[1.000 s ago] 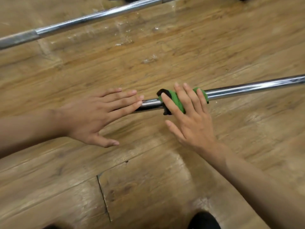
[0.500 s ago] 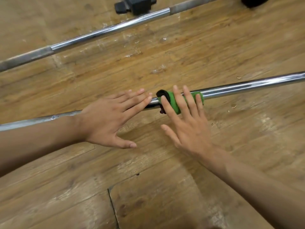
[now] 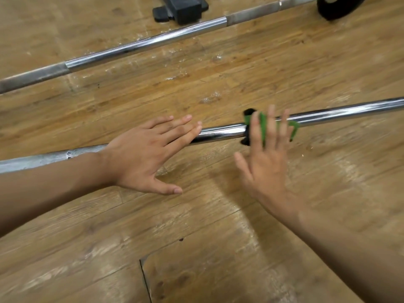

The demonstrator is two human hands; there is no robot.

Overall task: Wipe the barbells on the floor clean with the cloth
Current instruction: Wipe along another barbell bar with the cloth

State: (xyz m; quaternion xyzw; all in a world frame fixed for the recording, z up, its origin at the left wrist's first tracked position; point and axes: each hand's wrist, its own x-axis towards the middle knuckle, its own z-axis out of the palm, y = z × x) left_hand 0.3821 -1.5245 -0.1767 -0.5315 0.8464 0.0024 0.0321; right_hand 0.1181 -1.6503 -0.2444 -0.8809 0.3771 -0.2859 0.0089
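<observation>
Barbell (image 3: 220, 131) runs left-to-right on the wood floor (image 3: 218, 215), right hand (image 3: 265, 169) pressing green cloth (image 3: 263, 127) onto it, fingers (image 3: 272, 127) straight and spread, left hand (image 3: 140, 156) flat.

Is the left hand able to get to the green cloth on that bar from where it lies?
Probably yes: the left hand rests on the same bar, and only bare chrome lies between, though the right hand lies flat over the cloth.

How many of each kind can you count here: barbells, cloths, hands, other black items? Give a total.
Barbells: 2, far barbell and near barbell
Cloths: 1, green cloth
Hands: 2, left hand and right hand
Other black items: 2, block and disc
Total: 7
</observation>
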